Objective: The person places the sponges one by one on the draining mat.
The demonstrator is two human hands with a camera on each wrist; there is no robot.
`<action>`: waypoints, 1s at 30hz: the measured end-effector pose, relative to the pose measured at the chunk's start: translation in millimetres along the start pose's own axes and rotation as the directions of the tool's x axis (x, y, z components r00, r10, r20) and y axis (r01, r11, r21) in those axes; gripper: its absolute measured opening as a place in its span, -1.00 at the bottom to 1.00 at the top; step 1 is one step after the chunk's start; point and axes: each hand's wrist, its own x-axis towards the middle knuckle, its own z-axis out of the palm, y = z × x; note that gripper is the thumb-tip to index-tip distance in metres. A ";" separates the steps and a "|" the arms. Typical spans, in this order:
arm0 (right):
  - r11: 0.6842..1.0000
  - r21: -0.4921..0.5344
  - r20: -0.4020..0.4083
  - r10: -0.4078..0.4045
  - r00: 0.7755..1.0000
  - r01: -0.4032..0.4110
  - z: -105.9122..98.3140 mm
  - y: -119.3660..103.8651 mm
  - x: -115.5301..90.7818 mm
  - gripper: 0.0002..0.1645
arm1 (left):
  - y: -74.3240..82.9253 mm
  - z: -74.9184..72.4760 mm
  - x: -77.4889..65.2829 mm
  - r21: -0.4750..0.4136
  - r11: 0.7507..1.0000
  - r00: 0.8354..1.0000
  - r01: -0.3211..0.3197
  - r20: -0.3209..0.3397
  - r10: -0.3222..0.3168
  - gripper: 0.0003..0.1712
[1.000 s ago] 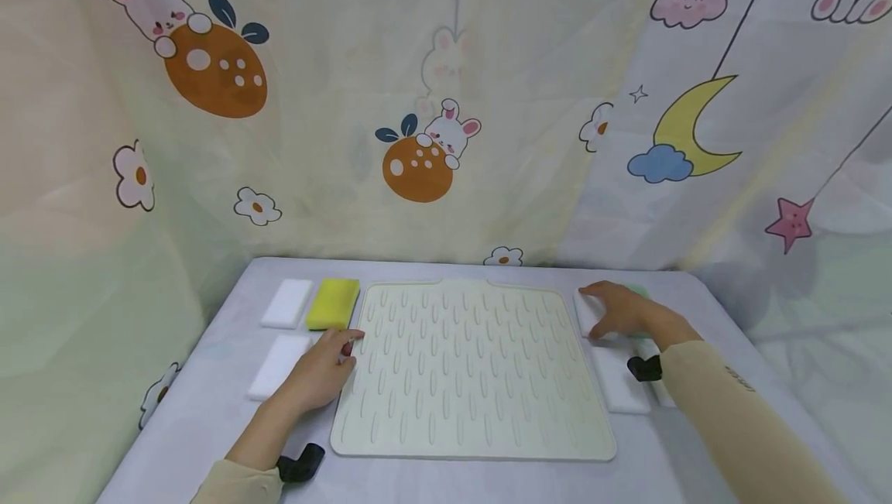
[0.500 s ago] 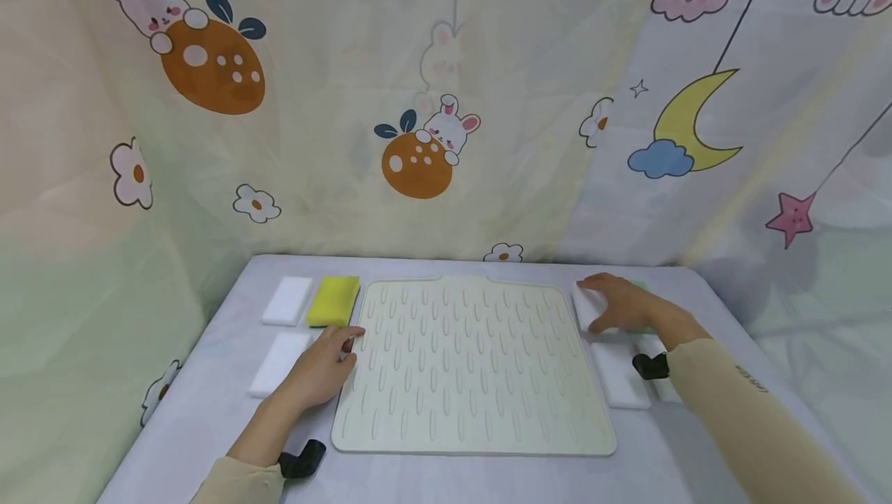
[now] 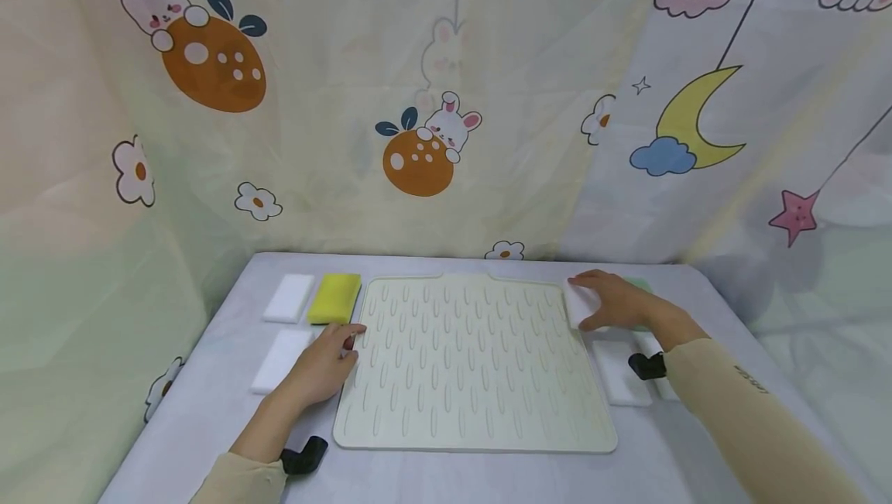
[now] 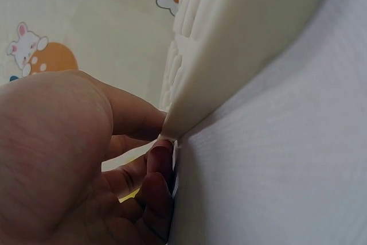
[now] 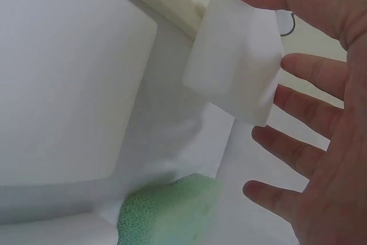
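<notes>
In the head view my right hand (image 3: 616, 301) pinches a white sponge (image 3: 580, 303) by its ends, right at the far right edge of a cream ridged mat (image 3: 474, 372). The right wrist view shows the sponge (image 5: 235, 55) tilted, thumb on one end and fingertips along the other side. My left hand (image 3: 317, 368) touches the mat's left edge with thumb and fingertips. From the left wrist, the thumb meets the thick edge of the mat (image 4: 229, 44), while the other fingers bend low beside it near the tablecloth.
Left of the mat lie a yellow sponge (image 3: 334, 300) and two white sponges (image 3: 289, 299). Nearer on the right is another white sponge (image 3: 619, 374), with a further white one partly hidden by the right wrist. A green sponge (image 5: 166, 210) lies under the right hand. A printed cloth backdrop (image 3: 334, 101) stands behind.
My right hand has shifted left with the white sponge, which now overlaps the mat's right edge. My left hand stays in place at the mat. The head view has tilted slightly downward.
</notes>
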 end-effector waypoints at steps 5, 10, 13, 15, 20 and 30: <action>1.000 0.010 0.007 -0.001 1.000 0.001 0.0 -6.5 2.9 0.16 | 1.2 -0.5 -0.3 -0.002 1.000 1.000 -0.002 0.001 0.003 -0.50; 0.999 0.028 0.015 0.014 1.000 -0.015 1.2 -11.8 5.3 0.15 | 1.0 -0.5 0.4 0.001 1.000 1.000 -0.006 -0.004 0.006 -0.50; 0.999 0.034 0.020 0.020 1.000 -0.020 2.3 -14.2 7.0 0.14 | 1.3 -0.9 0.0 0.004 1.000 1.000 -0.008 -0.006 0.008 -0.50; 0.999 0.034 0.027 0.023 0.999 -0.024 3.4 -15.6 8.6 0.15 | 1.5 -1.2 -0.4 0.005 1.000 1.000 -0.008 -0.006 0.008 -0.50; 0.999 0.044 0.033 0.026 0.999 -0.027 6.9 -19.1 12.0 0.14 | 2.2 -1.6 -1.0 0.008 1.000 1.000 -0.005 -0.004 0.005 -0.50; 0.998 0.056 0.037 0.011 0.999 -0.013 10.2 -27.2 16.0 0.14 | 2.4 -1.1 -0.4 0.006 1.000 1.000 0.005 -0.001 -0.005 -0.50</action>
